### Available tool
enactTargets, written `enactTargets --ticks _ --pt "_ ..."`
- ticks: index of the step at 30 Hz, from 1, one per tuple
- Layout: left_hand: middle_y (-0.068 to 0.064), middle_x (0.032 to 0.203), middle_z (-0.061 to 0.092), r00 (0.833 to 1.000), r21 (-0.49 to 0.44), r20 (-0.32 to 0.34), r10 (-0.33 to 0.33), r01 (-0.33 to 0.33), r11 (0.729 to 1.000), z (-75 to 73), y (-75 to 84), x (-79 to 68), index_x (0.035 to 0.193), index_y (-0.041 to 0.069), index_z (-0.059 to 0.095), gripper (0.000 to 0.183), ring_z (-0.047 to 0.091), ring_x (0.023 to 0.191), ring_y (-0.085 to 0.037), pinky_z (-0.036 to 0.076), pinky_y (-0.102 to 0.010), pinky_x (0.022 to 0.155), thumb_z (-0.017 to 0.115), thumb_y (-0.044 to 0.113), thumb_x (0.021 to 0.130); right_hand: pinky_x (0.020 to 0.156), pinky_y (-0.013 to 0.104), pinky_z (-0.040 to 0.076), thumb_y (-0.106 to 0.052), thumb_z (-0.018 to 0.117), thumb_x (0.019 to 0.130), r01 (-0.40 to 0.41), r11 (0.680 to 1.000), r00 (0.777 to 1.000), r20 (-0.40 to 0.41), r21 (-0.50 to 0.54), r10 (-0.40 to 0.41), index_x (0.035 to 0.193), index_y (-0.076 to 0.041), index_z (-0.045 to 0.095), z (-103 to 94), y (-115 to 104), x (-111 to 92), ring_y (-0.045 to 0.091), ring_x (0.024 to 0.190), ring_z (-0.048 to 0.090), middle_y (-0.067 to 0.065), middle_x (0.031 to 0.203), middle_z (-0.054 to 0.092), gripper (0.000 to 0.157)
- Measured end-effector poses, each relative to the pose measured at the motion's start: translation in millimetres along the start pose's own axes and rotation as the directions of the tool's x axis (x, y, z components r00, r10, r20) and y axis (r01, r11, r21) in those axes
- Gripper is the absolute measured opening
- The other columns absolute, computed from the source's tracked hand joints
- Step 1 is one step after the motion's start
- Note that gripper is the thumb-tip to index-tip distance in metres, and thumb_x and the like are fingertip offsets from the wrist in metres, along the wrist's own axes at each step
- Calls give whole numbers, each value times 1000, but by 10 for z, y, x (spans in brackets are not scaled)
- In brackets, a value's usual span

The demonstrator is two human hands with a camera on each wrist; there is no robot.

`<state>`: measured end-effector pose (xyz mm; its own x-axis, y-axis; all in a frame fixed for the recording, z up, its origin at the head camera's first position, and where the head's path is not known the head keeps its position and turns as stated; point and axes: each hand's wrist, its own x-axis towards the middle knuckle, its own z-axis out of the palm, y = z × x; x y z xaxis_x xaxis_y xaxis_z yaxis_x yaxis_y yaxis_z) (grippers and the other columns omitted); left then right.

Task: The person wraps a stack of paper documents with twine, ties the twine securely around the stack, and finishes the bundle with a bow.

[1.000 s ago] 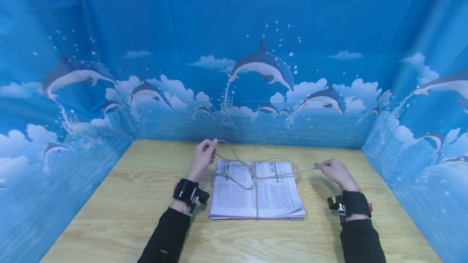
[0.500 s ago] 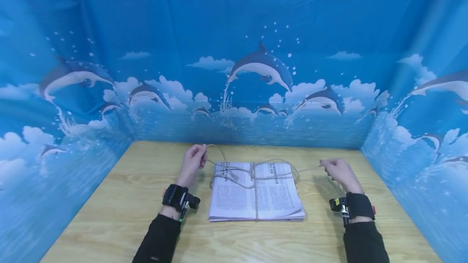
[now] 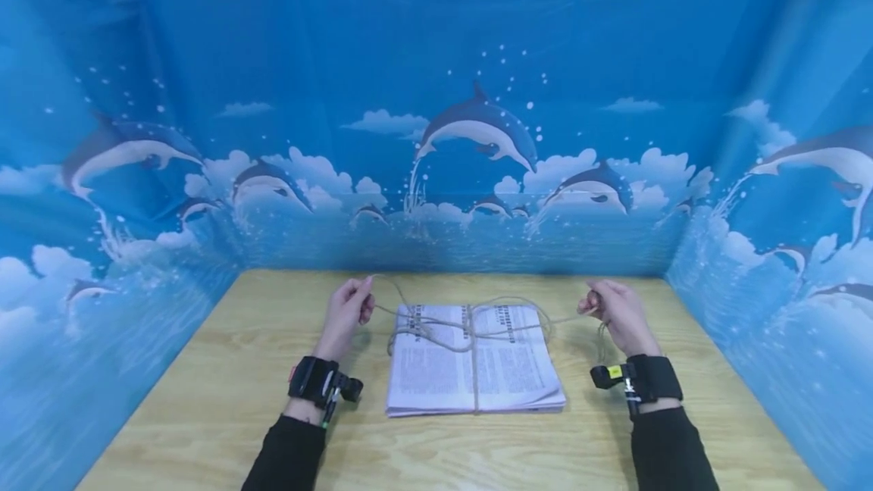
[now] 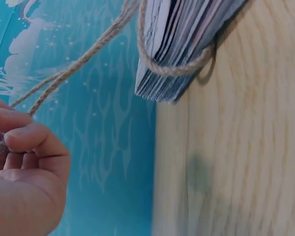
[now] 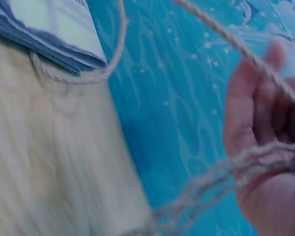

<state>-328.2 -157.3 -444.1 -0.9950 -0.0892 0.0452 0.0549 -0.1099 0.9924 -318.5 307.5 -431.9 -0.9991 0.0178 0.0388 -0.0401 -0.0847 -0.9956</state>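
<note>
A flat stack of newspapers [image 3: 436,381] lies on the table, with tan twine [image 3: 475,377] running down its middle and looping loosely over its top half. Left of the stack, my left hand [image 3: 344,317] pinches twine with curled fingers; two strands of the twine [image 4: 78,61] stretch from it toward the papers in the left wrist view. On the opposite side, my right hand [image 3: 619,317] holds the other length. One strand of twine [image 5: 231,39] runs taut to its fingers in the right wrist view, while several slack strands cross the palm and hang below.
The wooden table [image 3: 225,400] ends at a blue dolphin-print curtain [image 3: 443,233] behind and at both sides. A loop of twine sticks out past each side edge of the stack. Both wrists wear black camera straps [image 3: 312,379].
My left hand has moved left and slightly toward me, drawing its strands out lower over the papers. The right hand has turned, its fingers shifting on the twine, and slack strands now dangle beneath it.
</note>
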Motion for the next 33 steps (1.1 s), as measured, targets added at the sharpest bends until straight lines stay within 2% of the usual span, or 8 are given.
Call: enactTargets --ticks 6,11,13,17,19,21,26,33 --pt "1 65 53 1000 10 -21 21 -21 1000 -65 8 -20 73 10 48 38 43 51 -8 35 -19 50 54 36 100 49 21 36 -34 57 99 -46 995 998 -49 -92 41 63 -17 38 97 47 50 4 46 33 -7 59 40 45" --pt "3 65 55 1000 -10 3 4 -4 1000 -160 3 -24 80 10 51 34 45 51 -7 36 -17 48 50 34 103 45 24 30 -47 53 98 -58 962 998 -45 -268 48 73 -13 40 98 108 50 6 45 29 -5 61 39 45" --pt "3 66 55 1000 -39 12 5 -5 999 -189 5 -38 82 8 52 33 46 52 -7 36 -17 48 49 33 103 52 26 38 -50 52 98 -44 907 999 -21 -418 39 87 -10 51 113 140 49 10 55 44 0 73 51 41" --pt "3 68 56 998 -77 59 24 -19 997 -201 32 -83 85 6 54 34 47 54 -6 37 -17 49 49 35 103 78 39 52 -42 54 100 69 724 991 128 -687 27 128 -7 57 200 235 56 29 99 63 18 119 63 45" --pt "3 69 56 997 -81 71 23 -18 997 -191 39 -95 86 6 54 35 47 55 -7 37 -17 50 49 36 103 87 43 51 -38 56 99 145 656 972 230 -741 44 131 -6 59 261 289 72 34 112 60 21 131 59 45" --pt "3 68 55 997 -70 71 12 -7 998 -189 32 -91 85 6 54 35 46 54 -7 37 -18 50 48 36 103 89 47 51 -38 58 98 192 621 958 284 -760 51 127 -7 64 302 334 103 35 111 61 20 129 62 42" --pt "5 63 46 1000 -46 23 -6 7 999 -268 -33 -21 83 7 51 37 40 52 -5 32 -17 48 48 37 103 94 52 48 -42 54 99 142 624 980 200 -768 23 121 -7 68 209 344 140 36 113 61 17 122 67 43" --pt "9 54 37 997 -21 -41 -59 58 998 -614 -65 82 81 9 50 37 30 42 -3 24 -19 43 47 38 103 95 51 48 -45 51 100 52 660 988 135 -750 76 127 -1 62 -127 339 136 41 120 56 22 129 61 52"
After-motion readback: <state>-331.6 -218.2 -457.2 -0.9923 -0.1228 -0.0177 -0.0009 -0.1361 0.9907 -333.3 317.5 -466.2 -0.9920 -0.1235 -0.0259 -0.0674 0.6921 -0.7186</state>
